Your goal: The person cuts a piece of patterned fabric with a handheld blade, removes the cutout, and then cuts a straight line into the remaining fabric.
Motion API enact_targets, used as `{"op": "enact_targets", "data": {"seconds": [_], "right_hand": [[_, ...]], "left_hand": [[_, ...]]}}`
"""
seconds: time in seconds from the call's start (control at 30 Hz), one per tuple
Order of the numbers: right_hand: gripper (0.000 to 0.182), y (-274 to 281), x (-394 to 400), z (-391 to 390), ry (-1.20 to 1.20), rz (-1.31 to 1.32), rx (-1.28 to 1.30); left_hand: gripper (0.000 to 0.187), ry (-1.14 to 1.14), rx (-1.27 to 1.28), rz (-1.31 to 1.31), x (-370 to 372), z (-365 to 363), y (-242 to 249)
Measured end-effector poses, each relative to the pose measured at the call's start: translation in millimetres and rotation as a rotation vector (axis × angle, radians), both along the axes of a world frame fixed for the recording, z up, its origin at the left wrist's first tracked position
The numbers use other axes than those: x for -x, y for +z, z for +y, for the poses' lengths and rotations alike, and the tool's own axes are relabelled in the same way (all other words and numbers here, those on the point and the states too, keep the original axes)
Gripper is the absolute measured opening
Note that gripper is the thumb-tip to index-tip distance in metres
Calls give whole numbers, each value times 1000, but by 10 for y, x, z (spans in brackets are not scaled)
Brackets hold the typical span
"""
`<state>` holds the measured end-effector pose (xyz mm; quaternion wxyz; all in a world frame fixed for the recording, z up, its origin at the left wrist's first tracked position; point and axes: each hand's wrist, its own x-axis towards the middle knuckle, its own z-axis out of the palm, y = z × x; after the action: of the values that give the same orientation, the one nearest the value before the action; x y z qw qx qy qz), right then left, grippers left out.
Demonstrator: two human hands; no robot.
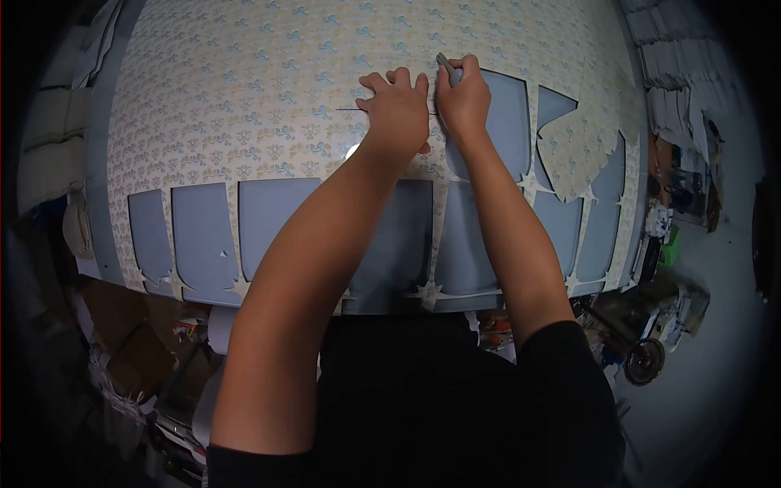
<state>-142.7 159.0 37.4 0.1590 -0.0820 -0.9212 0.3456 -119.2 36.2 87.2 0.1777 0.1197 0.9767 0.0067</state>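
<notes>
A large patterned sheet [244, 81] with small blue and tan figures lies over the blue-grey table [277, 211]. My left hand [397, 112] rests on it with its fingers spread, pressing down near a thin dark line. Just to its right, my right hand [465, 99] is closed around a slim grey-green tool [443, 61] that looks like a cutter. Its working tip is hidden by the hand. Panel-shaped openings cut through the sheet run along the near edge and on the right. A loose piece of the sheet [573, 150] lies over the openings at the right.
Stacks of pale folded material stand at the left [53, 122] and at the right [667, 98]. A green object [670, 246] and a round metal part [644, 361] are at the lower right. Cardboard [130, 333] lies below the table's left front edge.
</notes>
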Motion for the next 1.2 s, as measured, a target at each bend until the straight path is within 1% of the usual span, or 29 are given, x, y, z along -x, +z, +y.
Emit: {"op": "enact_targets", "data": {"seconds": [0.13,0.23,0.3,0.33,0.4,0.43,0.5,0.53,0.6,0.63,0.7,0.77,0.83,0.9,1.0,1.07,1.13,1.2], "right_hand": [[25,0,42,95,58,-11,21],[24,-12,73,216,131,-21,69],[22,23,138,332,233,-42,40],[22,35,195,425,240,-41,52],[20,76,366,639,473,-56,83],[20,108,491,744,477,-54,95],[19,189,752,910,793,-142,-35],[19,243,841,916,793,-143,-27],[20,338,1009,912,968,-188,-114],[20,359,1065,878,972,-188,-108],[20,384,1162,728,1075,-221,-118],[20,464,1228,460,1125,-228,-137],[20,424,1274,143,1173,-238,-158],[21,314,1341,-174,1206,-112,-131],[21,279,1390,-469,1228,-116,-124],[21,315,1349,-509,1220,-127,-113],[22,279,1347,-509,1213,-144,-104],[21,189,1321,-467,1206,-70,-23]], "left_hand": [[118,70,-74,18,-46,20,-1],[116,113,-115,-14,-43,29,35],[115,132,-131,-46,-54,51,52],[114,144,-147,-29,-60,59,31],[113,161,-150,-8,-56,54,-2],[113,157,-149,-5,-52,51,-11],[113,150,-141,-6,-37,55,-9],[114,154,-140,-25,-31,59,15],[114,162,-137,-46,-21,73,41],[114,154,-133,-50,-23,74,44],[114,155,-120,-54,-14,56,41],[121,117,-80,-26,-17,49,7],[122,116,-86,-21,-26,26,-18],[122,114,-98,-12,-38,28,-41],[122,92,-67,50,-58,23,-59],[121,81,-77,97,-64,25,-69],[121,95,-111,81,-64,6,-61],[121,104,-149,61,-73,-9,-71]]}}
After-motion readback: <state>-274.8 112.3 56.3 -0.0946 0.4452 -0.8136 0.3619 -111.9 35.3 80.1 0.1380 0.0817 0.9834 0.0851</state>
